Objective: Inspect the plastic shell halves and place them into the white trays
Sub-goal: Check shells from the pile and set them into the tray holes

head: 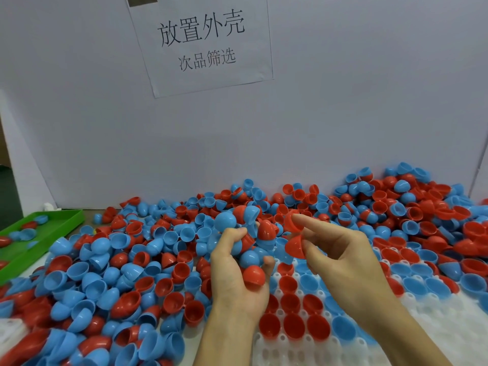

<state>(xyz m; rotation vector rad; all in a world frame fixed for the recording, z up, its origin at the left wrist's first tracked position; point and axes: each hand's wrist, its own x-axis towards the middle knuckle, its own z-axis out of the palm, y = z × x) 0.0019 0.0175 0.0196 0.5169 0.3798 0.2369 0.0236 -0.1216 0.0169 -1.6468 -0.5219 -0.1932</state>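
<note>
A big heap of red and blue plastic shell halves [126, 260] covers the table. My left hand [237, 281] is raised palm-up over the heap and holds a handful of several blue and red shells [245, 233]. Just to its right, my right hand [340, 249] pinches a red shell half [291, 223] between index finger and thumb, and a second red shell half [294, 247] sits under its fingers. Below both hands lies the white tray [435, 320]. Its pockets hold rows of red shells [293, 303] and blue shells [343, 327], open side up.
A green tray [60, 220] with a few shells stands at the far left. A white board [343, 114] with a paper sign [203, 43] walls off the back. Another white tray corner [10, 331] shows at the lower left.
</note>
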